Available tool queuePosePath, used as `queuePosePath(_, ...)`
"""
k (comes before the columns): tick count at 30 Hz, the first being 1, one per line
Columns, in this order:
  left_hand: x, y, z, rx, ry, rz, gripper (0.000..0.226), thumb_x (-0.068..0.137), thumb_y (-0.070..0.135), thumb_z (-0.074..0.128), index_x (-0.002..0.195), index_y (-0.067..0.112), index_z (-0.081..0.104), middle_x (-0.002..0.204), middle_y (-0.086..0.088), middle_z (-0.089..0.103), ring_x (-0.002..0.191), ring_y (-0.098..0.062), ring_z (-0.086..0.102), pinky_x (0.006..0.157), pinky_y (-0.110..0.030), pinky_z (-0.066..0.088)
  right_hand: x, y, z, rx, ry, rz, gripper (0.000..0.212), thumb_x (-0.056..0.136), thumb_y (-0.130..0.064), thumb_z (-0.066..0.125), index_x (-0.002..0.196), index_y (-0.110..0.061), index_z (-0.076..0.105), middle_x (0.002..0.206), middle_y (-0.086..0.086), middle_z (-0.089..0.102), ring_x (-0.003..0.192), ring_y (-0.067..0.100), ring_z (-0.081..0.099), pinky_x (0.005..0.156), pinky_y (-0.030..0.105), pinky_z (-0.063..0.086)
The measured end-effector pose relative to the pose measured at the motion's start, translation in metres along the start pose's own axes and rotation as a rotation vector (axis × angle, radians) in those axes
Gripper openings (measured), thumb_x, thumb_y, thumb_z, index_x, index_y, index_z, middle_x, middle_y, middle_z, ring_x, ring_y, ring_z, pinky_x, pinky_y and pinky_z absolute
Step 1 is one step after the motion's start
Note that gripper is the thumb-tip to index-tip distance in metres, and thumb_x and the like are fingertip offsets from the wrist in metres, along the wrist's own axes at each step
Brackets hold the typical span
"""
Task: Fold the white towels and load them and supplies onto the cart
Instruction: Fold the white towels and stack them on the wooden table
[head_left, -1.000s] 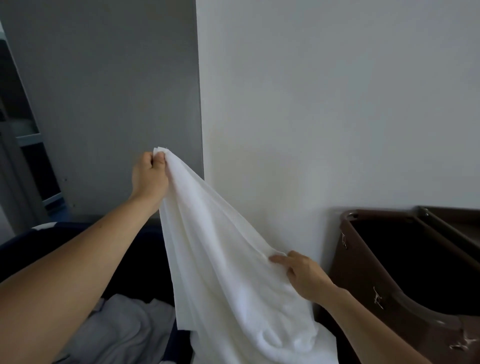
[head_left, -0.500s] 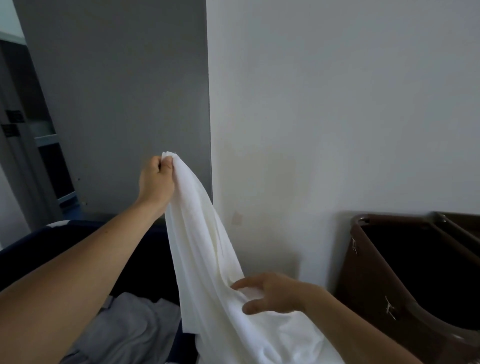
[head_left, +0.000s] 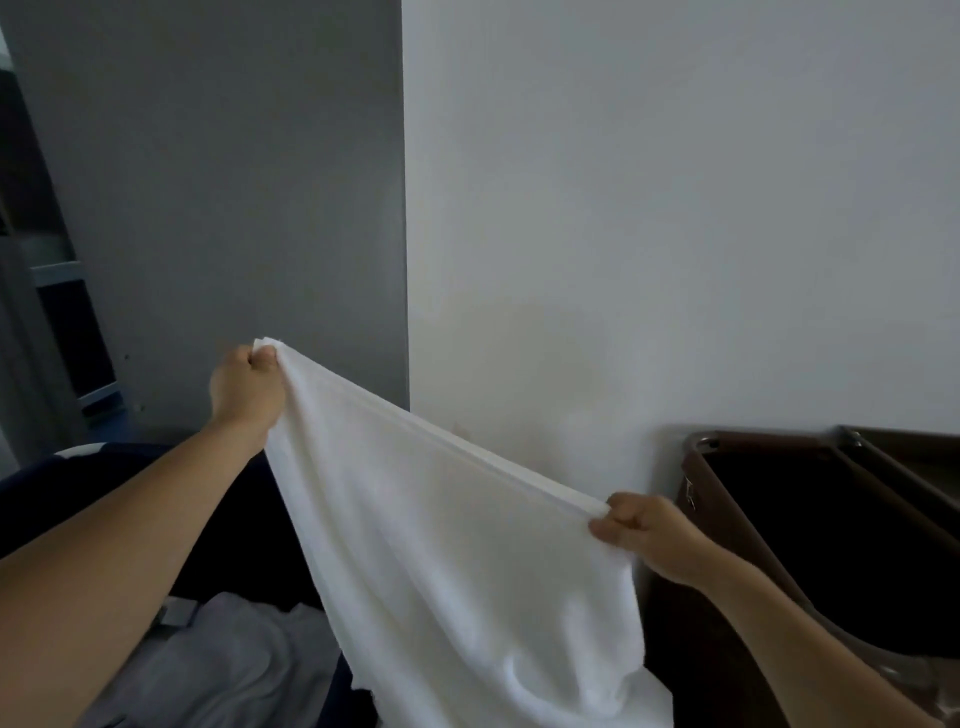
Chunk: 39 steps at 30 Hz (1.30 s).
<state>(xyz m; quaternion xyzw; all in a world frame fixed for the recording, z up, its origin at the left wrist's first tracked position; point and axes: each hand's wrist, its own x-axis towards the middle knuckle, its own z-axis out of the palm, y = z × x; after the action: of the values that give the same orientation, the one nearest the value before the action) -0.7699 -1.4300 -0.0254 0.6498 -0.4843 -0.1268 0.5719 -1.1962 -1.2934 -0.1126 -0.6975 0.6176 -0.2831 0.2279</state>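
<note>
The white towel (head_left: 441, 545) hangs in the middle of the frame, stretched between both hands. Its top edge runs taut on a slope from the centre left down to the centre right. That edge shows several layers lying together. The rest of the cloth falls in soft folds to the bottom edge of the frame.

The left hand (head_left: 247, 387), at centre left, is a closed fist pinching the upper corner of the towel, and a bit of cloth pokes out above the knuckles. The right hand (head_left: 644, 530), lower and at centre right, has its fingers curled round the other end of the top edge. The hands are well apart, and each is clamped on the towel.

At lower left sits a dark blue hamper (head_left: 31, 483), partly hidden by the left forearm and the towel. Inside it lies a crumpled grey cloth (head_left: 223, 660), just beside the hanging towel.

At lower right stands a brown bin (head_left: 758, 440), just beside the right hand, against the white wall (head_left: 675, 208). Its inside is dark, and what it holds cannot be told. A second brown bin (head_left: 904, 449) touches it at the far right edge, mostly cut off.

A grey panel (head_left: 234, 182) fills the upper left.
</note>
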Motion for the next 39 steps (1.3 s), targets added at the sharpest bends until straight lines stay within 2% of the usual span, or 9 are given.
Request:
queuePosePath(5,-0.007,-0.007,0.013,0.027,-0.041,-0.021,0.038,0.105,0.029,0.039,0.112,-0.003,0.058,0.109,-0.024,0.059,0.101,-0.04,0.057,0.082,-0.042,0.043,0.0,0.009,-0.024,0.09,0.247,-0.027,0.016,0.089,-0.021,0.072,0.075,-0.017,0.075,0.074,0.002,0.07,0.071,0.026,0.067,0.067,0.036,0.052)
queuePosePath(9,-0.008,-0.006,0.021,0.019,-0.081,-0.051,0.037,0.105,0.031,0.041,0.111,-0.001,0.059,0.11,-0.023,0.06,0.102,-0.039,0.058,0.086,-0.044,0.046,-0.004,0.015,-0.024,0.221,0.402,-0.036,0.029,0.086,-0.018,0.075,0.065,-0.038,0.074,0.066,-0.01,0.07,0.059,0.004,0.065,0.056,0.014,0.048)
queuePosePath(15,-0.002,-0.014,0.015,0.124,-0.124,-0.016,0.04,0.105,0.03,0.04,0.112,-0.004,0.06,0.112,-0.029,0.061,0.104,-0.044,0.057,0.086,-0.045,0.044,-0.013,0.004,-0.023,0.25,0.556,-0.245,0.014,0.076,-0.025,0.077,0.078,-0.038,0.077,0.082,-0.017,0.071,0.071,0.001,0.066,0.063,0.007,0.047)
queuePosePath(18,-0.001,-0.016,0.01,0.131,-0.119,-0.037,0.041,0.105,0.03,0.04,0.113,-0.005,0.06,0.113,-0.029,0.06,0.104,-0.044,0.057,0.085,-0.046,0.045,-0.008,0.008,-0.026,0.153,0.608,-0.201,0.02,0.082,-0.015,0.079,0.072,-0.031,0.073,0.074,-0.014,0.07,0.062,0.004,0.063,0.057,0.012,0.047)
queuePosePath(22,-0.003,-0.015,0.006,0.088,-0.127,-0.07,0.043,0.105,0.031,0.039,0.122,-0.004,0.056,0.108,-0.024,0.057,0.101,-0.04,0.056,0.084,-0.045,0.045,-0.009,0.007,-0.016,-0.179,0.33,-0.269,0.023,0.086,-0.021,0.074,0.065,-0.02,0.065,0.065,-0.007,0.064,0.06,0.009,0.061,0.055,0.021,0.049)
queuePosePath(25,-0.008,-0.001,0.006,0.055,-0.144,-0.014,0.041,0.105,0.034,0.039,0.119,0.0,0.057,0.104,-0.02,0.057,0.097,-0.037,0.056,0.082,-0.043,0.047,-0.014,0.013,0.001,-0.312,0.135,-0.38,0.012,0.091,-0.021,0.07,0.088,-0.01,0.075,0.08,-0.007,0.064,0.069,0.009,0.063,0.065,0.023,0.052)
queuePosePath(29,-0.023,0.039,0.019,0.009,-0.158,0.177,0.036,0.105,0.034,0.039,0.095,0.002,0.055,0.083,-0.01,0.053,0.074,-0.025,0.049,0.062,-0.034,0.037,-0.015,0.03,0.034,-0.452,-0.065,-0.235,0.029,0.1,-0.016,0.054,0.119,-0.028,0.072,0.107,-0.008,0.056,0.09,0.015,0.063,0.078,0.014,0.045)
queuePosePath(32,-0.035,0.065,0.032,-0.036,-0.173,0.28,0.033,0.105,0.032,0.04,0.085,0.008,0.048,0.071,0.001,0.045,0.062,-0.012,0.041,0.053,-0.025,0.032,-0.012,0.031,0.052,-0.462,-0.138,-0.164,0.039,0.099,-0.012,0.047,0.12,-0.035,0.07,0.117,-0.008,0.054,0.098,0.017,0.06,0.085,0.02,0.044)
queuePosePath(39,-0.044,0.092,0.056,-0.065,-0.207,0.36,0.032,0.105,0.029,0.04,0.081,0.008,0.044,0.068,0.002,0.04,0.059,-0.012,0.035,0.047,-0.015,0.03,-0.016,0.007,0.104,-0.518,-0.198,-0.213,0.042,0.091,-0.057,0.045,0.126,-0.041,0.061,0.129,-0.014,0.046,0.118,0.013,0.046,0.103,0.03,0.036)
